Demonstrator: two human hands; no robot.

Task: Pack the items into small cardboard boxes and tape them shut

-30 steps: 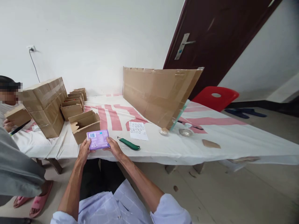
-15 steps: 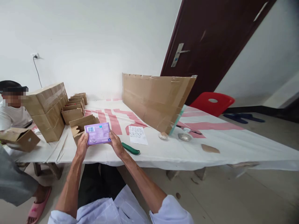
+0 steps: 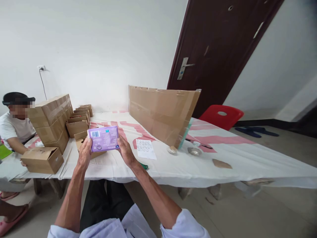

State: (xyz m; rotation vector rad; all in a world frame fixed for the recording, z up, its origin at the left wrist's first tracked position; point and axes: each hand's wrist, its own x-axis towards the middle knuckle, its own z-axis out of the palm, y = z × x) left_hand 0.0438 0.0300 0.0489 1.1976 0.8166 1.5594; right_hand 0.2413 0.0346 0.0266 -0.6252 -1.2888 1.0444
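Observation:
A purple packet (image 3: 105,138) with a barcode and small print faces me, held up above the table's front edge. My left hand (image 3: 85,153) grips its left side and my right hand (image 3: 125,150) its right side, thumbs on the front. Behind the packet, partly hidden, stands an open cardboard box (image 3: 80,138). Under my right forearm, the end of a green tool (image 3: 144,166) shows; the rest is covered. A white sheet with rows of small drawings (image 3: 146,149) lies right of my right hand.
Stacked cartons (image 3: 52,124) and a row of open boxes (image 3: 78,124) stand left. A co-worker (image 3: 17,127) there touches a carton (image 3: 42,160). An upright cardboard panel (image 3: 160,114) crosses the table, with clear packets (image 3: 194,151) and a cardboard scrap (image 3: 221,163) to its right.
The packet has risen slightly, toward me, in both hands. My forearm now covers most of the green tool. At left, the co-worker has leaned in and the carton has moved right.

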